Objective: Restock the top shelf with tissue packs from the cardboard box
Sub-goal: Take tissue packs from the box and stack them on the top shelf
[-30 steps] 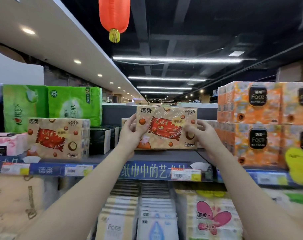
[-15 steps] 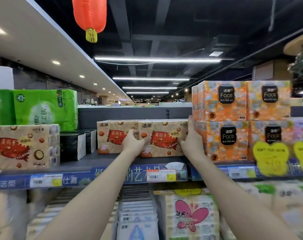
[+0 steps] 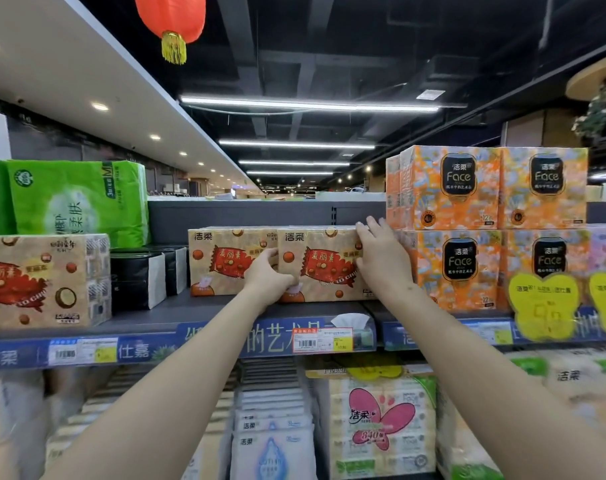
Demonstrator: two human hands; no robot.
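tan tissue pack [image 3: 324,265] sitting on the top shelf [image 3: 204,315], snug against its twin [image 3: 230,259]. left hand [image 3: 267,280] flat on the front, right hand [image 3: 381,254] open on the end, neither clamped. looks like final nudging; next up, probably letting go, back to the box (not visible)

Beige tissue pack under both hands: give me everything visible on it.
The beige tissue pack is a rectangular block in glossy film, printed with a red candy-shaped label and brown balls. It stands upright on the top shelf, pushed back, flush beside an identical pack on its left, the orange Face packs on its right. The left hand presses its lower left front; the right hand lies flat on its right end.
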